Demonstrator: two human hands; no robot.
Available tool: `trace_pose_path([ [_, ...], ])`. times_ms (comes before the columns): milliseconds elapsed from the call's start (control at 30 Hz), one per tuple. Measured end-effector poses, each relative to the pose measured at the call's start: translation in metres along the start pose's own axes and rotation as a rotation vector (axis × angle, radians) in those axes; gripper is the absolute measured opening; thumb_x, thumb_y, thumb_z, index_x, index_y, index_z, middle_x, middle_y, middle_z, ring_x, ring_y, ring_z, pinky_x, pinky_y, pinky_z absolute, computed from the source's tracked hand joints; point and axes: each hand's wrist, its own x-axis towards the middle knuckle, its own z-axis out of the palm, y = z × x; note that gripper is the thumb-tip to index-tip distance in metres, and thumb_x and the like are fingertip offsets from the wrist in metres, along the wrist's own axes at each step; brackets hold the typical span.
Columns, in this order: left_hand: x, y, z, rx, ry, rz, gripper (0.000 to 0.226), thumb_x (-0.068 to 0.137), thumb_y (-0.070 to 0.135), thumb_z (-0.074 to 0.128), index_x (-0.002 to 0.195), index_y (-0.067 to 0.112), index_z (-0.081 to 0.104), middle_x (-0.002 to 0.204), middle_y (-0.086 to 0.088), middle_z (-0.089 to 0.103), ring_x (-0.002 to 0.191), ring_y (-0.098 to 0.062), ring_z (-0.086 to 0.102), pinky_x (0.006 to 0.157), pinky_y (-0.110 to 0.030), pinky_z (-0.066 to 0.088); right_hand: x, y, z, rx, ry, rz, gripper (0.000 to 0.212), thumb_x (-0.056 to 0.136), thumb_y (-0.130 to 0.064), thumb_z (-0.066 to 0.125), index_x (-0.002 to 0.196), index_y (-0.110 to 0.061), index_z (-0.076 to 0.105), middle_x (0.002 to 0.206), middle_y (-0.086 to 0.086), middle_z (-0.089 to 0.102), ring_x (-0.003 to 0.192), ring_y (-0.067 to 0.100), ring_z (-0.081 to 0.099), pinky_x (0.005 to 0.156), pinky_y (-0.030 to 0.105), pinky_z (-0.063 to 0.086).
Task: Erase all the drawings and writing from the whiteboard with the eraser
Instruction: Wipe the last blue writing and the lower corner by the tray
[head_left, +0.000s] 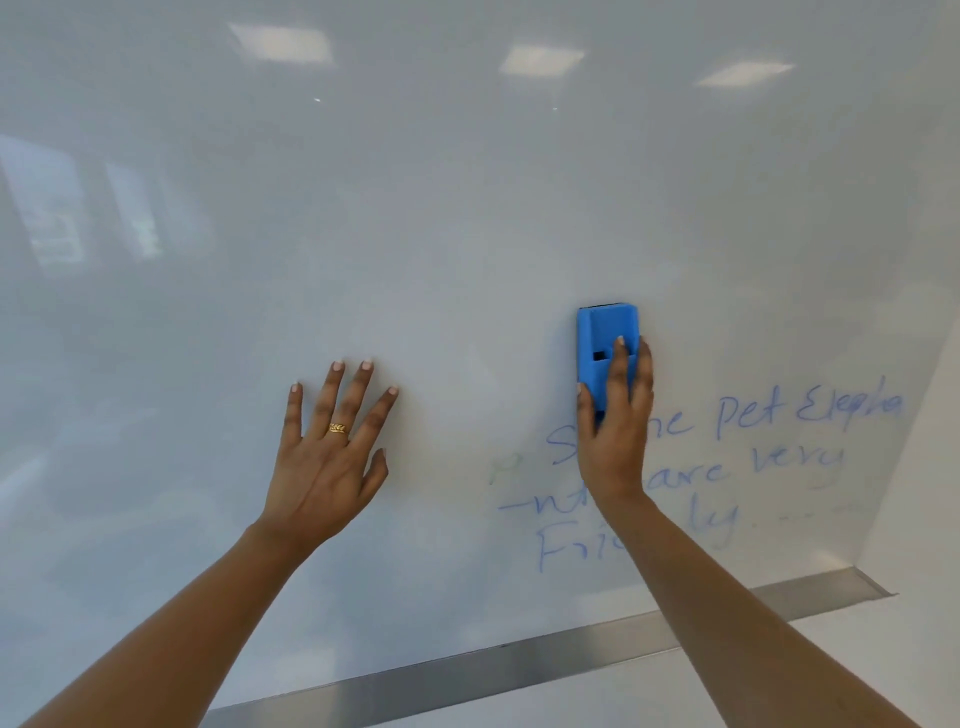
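A glossy whiteboard fills the view. Blue handwriting in three lines sits at its lower right, partly hidden by my right arm. A faint green mark lies left of the writing. My right hand grips a blue eraser upright against the board, just above the first line of writing, thumb on its left edge and fingers over its face. My left hand, wearing a gold ring, rests flat on the board with fingers spread, left of the eraser.
A metal tray rail runs along the board's bottom edge, rising to the right. The board's right edge meets a white wall. Ceiling lights reflect near the top of the board.
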Motion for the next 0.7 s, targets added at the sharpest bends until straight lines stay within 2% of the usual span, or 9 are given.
trace_pose_path([
  [100, -0.004, 0.009, 0.005, -0.009, -0.012, -0.005, 0.059, 0.089, 0.035, 0.034, 0.145, 0.018, 0.028, 0.155, -0.014, 0.016, 0.143, -0.035, 0.011, 0.112, -0.057, 0.010, -0.027, -0.016, 0.013, -0.003, -0.132, -0.163, 0.054, 0.098, -0.034, 0.035, 0.146, -0.016, 0.020, 0.151, 0.008, 0.013, 0.138, 0.017, 0.018, 0.110, 0.040, 0.028],
  [200, -0.010, 0.016, 0.009, -0.020, -0.028, -0.005, 0.059, 0.088, 0.035, 0.035, 0.145, 0.017, 0.029, 0.154, -0.015, 0.018, 0.143, -0.035, 0.011, 0.112, -0.057, 0.010, -0.063, -0.031, 0.031, -0.028, -0.247, -0.310, 0.052, 0.096, -0.029, 0.037, 0.144, -0.018, 0.021, 0.148, 0.008, 0.018, 0.133, 0.025, 0.027, 0.106, 0.041, 0.033],
  [300, -0.018, 0.020, 0.012, -0.027, -0.052, 0.005, 0.060, 0.088, 0.035, 0.035, 0.145, 0.017, 0.029, 0.154, -0.014, 0.018, 0.143, -0.034, 0.011, 0.113, -0.056, 0.009, -0.094, -0.040, 0.045, -0.066, -0.277, -0.330, 0.055, 0.094, -0.027, 0.039, 0.144, -0.018, 0.016, 0.145, 0.010, 0.022, 0.128, 0.026, 0.032, 0.100, 0.041, 0.038],
  [433, -0.030, 0.026, 0.020, -0.033, -0.072, 0.009, 0.063, 0.088, 0.034, 0.035, 0.146, 0.012, 0.027, 0.155, -0.012, 0.018, 0.144, -0.030, 0.007, 0.113, -0.054, 0.008, -0.119, -0.041, 0.056, -0.123, -0.312, -0.368, 0.052, 0.092, -0.025, 0.042, 0.141, -0.012, 0.028, 0.144, 0.011, 0.025, 0.130, 0.026, 0.032, 0.099, 0.043, 0.042],
  [567, -0.033, 0.029, 0.023, -0.035, -0.074, 0.007, 0.063, 0.088, 0.034, 0.034, 0.146, 0.011, 0.024, 0.155, -0.012, 0.017, 0.145, -0.027, 0.006, 0.113, -0.054, 0.009, -0.120, -0.032, 0.055, -0.146, -0.346, -0.435, 0.055, 0.091, -0.022, 0.051, 0.140, -0.012, 0.028, 0.145, 0.011, 0.025, 0.131, 0.027, 0.033, 0.100, 0.042, 0.042],
  [700, -0.033, 0.032, 0.025, -0.026, -0.065, 0.045, 0.062, 0.088, 0.032, 0.034, 0.145, 0.012, 0.026, 0.155, -0.010, 0.017, 0.145, -0.023, 0.003, 0.113, -0.055, 0.010, -0.107, -0.016, 0.041, -0.151, -0.314, -0.452, 0.052, 0.093, -0.022, 0.046, 0.140, -0.010, 0.028, 0.145, 0.012, 0.025, 0.131, 0.028, 0.033, 0.099, 0.043, 0.043],
])
